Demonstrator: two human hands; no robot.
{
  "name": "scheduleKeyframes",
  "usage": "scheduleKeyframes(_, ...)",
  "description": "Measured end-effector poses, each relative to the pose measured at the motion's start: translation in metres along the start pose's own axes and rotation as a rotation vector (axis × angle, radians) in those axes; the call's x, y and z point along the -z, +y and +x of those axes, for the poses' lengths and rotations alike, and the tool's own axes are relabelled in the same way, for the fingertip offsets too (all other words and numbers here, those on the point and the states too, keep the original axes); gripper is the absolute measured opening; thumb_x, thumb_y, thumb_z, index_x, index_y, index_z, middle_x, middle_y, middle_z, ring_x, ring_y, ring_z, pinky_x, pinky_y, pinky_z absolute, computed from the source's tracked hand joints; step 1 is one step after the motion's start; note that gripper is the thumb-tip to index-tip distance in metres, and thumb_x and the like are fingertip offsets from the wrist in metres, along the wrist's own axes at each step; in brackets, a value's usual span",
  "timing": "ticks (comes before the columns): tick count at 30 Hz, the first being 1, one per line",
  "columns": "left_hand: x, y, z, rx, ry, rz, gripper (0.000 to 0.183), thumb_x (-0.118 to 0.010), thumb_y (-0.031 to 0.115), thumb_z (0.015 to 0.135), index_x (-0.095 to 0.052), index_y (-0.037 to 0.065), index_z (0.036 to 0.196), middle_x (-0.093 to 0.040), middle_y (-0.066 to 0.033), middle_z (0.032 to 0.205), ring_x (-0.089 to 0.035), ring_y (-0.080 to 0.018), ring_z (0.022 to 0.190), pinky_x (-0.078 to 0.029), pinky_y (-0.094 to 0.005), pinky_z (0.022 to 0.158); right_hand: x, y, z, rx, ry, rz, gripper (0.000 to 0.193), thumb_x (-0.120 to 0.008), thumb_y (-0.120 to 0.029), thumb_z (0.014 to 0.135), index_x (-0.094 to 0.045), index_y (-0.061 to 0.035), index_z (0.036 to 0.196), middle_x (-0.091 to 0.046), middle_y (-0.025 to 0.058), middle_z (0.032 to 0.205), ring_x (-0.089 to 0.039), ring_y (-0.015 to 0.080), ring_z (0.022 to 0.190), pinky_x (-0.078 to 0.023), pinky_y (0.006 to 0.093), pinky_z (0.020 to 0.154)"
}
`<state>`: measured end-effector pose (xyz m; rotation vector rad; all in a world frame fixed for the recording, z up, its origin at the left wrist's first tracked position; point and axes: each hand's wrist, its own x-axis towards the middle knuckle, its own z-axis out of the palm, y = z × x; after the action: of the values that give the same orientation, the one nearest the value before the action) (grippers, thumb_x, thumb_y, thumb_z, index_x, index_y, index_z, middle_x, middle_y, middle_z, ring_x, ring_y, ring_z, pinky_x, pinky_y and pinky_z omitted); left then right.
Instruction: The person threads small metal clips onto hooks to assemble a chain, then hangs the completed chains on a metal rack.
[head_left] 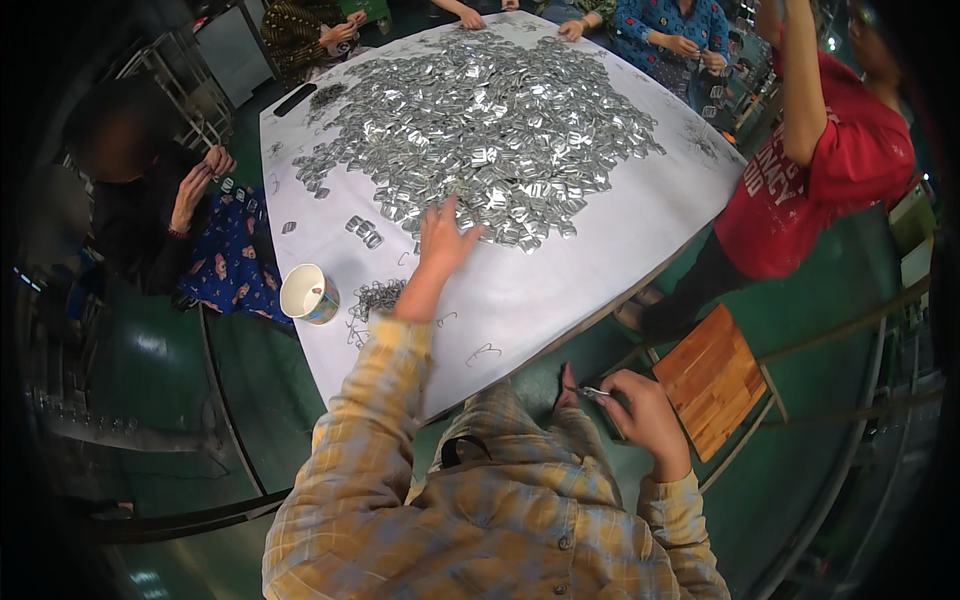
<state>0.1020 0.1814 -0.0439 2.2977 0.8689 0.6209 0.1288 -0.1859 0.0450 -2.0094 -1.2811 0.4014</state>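
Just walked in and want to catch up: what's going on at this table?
Several people sit or stand around a white table heaped with small silver metal pieces. The camera wearer's left hand reaches into the heap's near edge, while the right hand holds a small metal piece below the table edge. A paper cup stands beside loose wire clips.

Factory workshop; metal parts heap (490, 130) on shared table (560, 290); green floor (800, 480)
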Motion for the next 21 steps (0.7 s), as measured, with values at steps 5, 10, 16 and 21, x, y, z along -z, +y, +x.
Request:
scheduleKeyframes(5,-0.028,0.031,0.0,0.163,-0.005,0.282,0.081,-0.072,0.048,0.069,-0.038,0.015,0.134,-0.024,-0.0298,0.14,-0.018,-0.0442,0.132,-0.02,-0.0547,0.105,-0.006,0.002,0.0,-0.037,0.009,0.007,0.013,-0.065,-0.002,0.073,-0.057,-0.001,0.083,-0.059,0.0137,0.078,-0.058,0.0333,0.073,-0.046,0.0354,0.063)
scheduleKeyframes(10,-0.068,0.036,-0.028,-0.098,-0.017,0.254,0.061,-0.07,0.039,0.074,-0.047,0.016,0.125,-0.03,-0.0263,0.136,-0.021,-0.0399,0.132,-0.022,-0.0532,0.104,-0.011,-0.002,0.002,-0.02,0.025,0.041,0.013,-0.065,-0.002,0.073,-0.057,-0.0011,0.083,-0.059,0.0143,0.078,-0.058,0.0328,0.071,-0.045,0.0342,0.062)
scheduleKeyframes(16,-0.073,0.061,-0.07,-0.27,-0.059,0.149,0.045,-0.066,0.022,0.078,-0.052,0.007,0.118,-0.036,-0.0219,0.131,-0.028,-0.0408,0.126,-0.027,-0.0498,0.1,-0.015,-0.006,0.003,-0.056,-0.018,0.056,0.014,-0.065,-0.002,0.073,-0.057,-0.0017,0.085,-0.059,0.0148,0.079,-0.058,0.0354,0.076,-0.046,0.0386,0.066)
scheduleKeyframes(21,-0.063,0.064,-0.094,-0.317,-0.105,0.155,0.039,-0.064,0.019,0.079,-0.054,0.008,0.115,-0.039,-0.0213,0.129,-0.028,-0.0429,0.126,-0.028,-0.0515,0.099,-0.018,-0.006,0.001,-0.026,-0.015,0.056,0.016,-0.065,-0.001,0.072,-0.057,-0.0014,0.085,-0.059,0.0141,0.079,-0.058,0.035,0.077,-0.046,0.0384,0.066)
